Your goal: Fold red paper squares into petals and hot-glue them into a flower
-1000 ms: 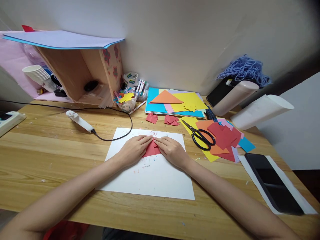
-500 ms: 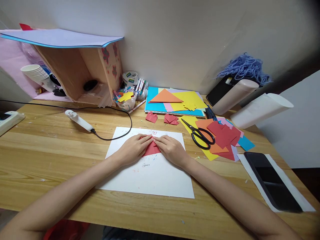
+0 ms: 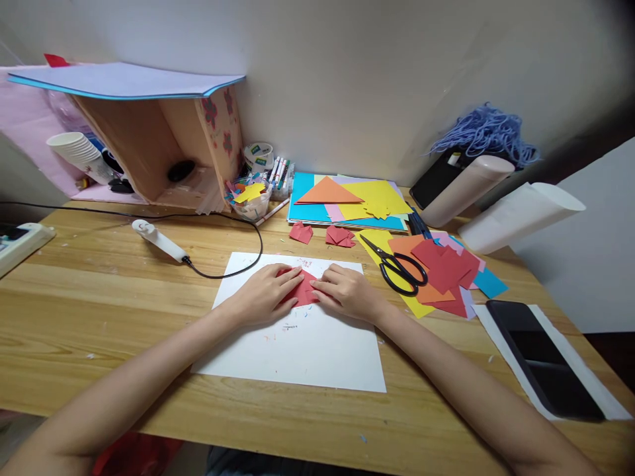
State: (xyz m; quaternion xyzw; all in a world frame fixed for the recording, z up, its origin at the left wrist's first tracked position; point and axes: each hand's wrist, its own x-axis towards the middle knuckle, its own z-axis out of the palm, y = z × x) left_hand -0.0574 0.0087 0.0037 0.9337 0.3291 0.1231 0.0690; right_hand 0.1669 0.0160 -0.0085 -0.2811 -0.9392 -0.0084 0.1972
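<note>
A folded piece of red paper point(image 3: 305, 289) lies on a white sheet point(image 3: 292, 357) marked with small coloured strokes. From the left, my left hand point(image 3: 270, 291) rests on it with fingers stretched flat and a little apart, pressing it down; part of the paper is hidden beneath. On the paper's right edge, the bent fingers and thumb of my right hand point(image 3: 347, 291) close together. Just beyond the sheet sit two small folded red paper shapes, the left one point(image 3: 300, 233) and the right one point(image 3: 340, 236).
Black-handled scissors point(image 3: 397, 268) lie on coloured paper pieces point(image 3: 449, 268) at the right, near a dark phone point(image 3: 543, 360). Behind are stacked coloured sheets point(image 3: 307, 211) and a cup of scraps point(image 3: 251, 205). A white corded tool point(image 3: 161, 241) lies left of the sheet.
Both hands have moved apart from the paper's top point. My right fingers now lie lower on its right edge, and more of the red paper's middle shows.
</note>
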